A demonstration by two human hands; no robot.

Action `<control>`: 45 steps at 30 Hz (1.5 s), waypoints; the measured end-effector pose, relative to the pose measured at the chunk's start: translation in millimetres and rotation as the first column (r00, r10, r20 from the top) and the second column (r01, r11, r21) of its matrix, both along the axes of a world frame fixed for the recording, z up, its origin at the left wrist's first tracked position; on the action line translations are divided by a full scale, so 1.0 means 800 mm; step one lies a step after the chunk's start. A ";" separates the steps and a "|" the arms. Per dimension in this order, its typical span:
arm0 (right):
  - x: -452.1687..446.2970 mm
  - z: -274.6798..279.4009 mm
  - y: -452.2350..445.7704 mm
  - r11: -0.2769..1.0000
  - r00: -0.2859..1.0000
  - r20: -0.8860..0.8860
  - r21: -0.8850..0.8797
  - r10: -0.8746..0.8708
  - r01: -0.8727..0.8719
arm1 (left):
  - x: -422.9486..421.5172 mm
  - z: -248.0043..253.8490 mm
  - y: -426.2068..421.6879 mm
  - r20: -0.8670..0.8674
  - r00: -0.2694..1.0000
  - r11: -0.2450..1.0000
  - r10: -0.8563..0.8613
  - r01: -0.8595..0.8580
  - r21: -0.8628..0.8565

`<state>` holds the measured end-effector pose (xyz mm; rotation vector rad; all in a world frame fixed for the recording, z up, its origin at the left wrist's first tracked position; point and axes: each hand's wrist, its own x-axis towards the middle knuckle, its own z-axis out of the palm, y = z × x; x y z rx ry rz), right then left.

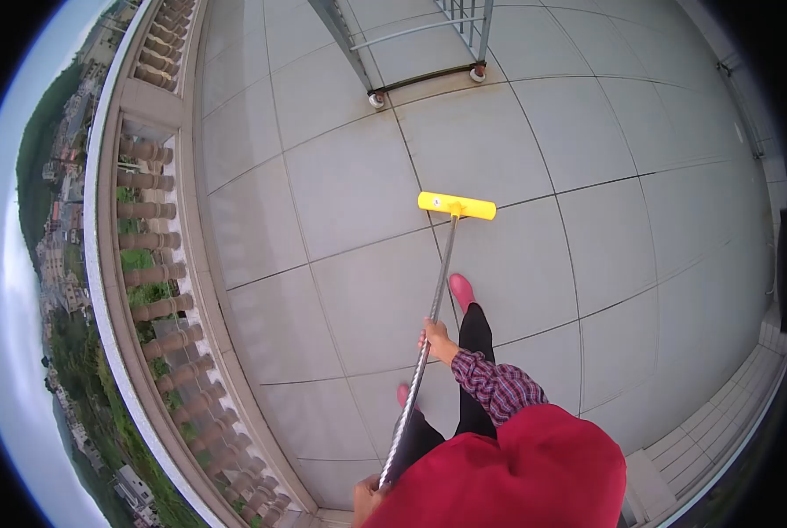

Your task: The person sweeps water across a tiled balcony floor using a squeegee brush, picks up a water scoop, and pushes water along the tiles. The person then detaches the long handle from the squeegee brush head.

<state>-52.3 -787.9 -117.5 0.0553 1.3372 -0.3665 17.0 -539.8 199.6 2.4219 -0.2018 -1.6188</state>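
Observation:
A push broom with a wide yellow head (457, 206) rests on the grey tiled floor ahead of my feet; the underside of its head is hidden. Its long silver pole (408, 392) has a twisted pattern and slants back toward my body. Partway along the pole, my right hand (439, 341) is wrapped round it, below a plaid sleeve. Near the bottom edge of the view, my left hand (369, 500) is closed round the pole's upper end, partly cut off by the frame.
A metal rack (424, 77) on caster wheels stands ahead. Along the left runs a stone balustrade (151, 211), with greenery and buildings beyond it. My pink boots (462, 290) are on the tiles (358, 185). A tiled step (719, 422) lies at the lower right.

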 end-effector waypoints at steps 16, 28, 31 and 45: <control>0.126 -0.095 -0.363 0.579 0.571 -0.669 -0.250 0.477 -0.776 | -0.009 -0.254 -0.349 -0.037 0.959 0.921 0.281 -0.280 -0.270; 0.002 0.077 0.073 0.517 0.499 -0.427 -0.083 0.754 -0.852 | -0.141 0.002 -0.078 0.258 0.915 0.917 0.311 -0.360 0.171; 0.052 0.002 -0.006 0.503 0.607 -0.510 -0.342 0.610 -0.794 | -0.121 -0.067 -0.127 0.250 0.904 0.929 0.346 -0.367 0.042; 0.055 -0.066 -0.066 0.511 0.582 -0.596 -0.309 0.553 -0.802 | -0.108 -0.150 -0.124 0.154 0.962 0.974 0.227 -0.227 -0.021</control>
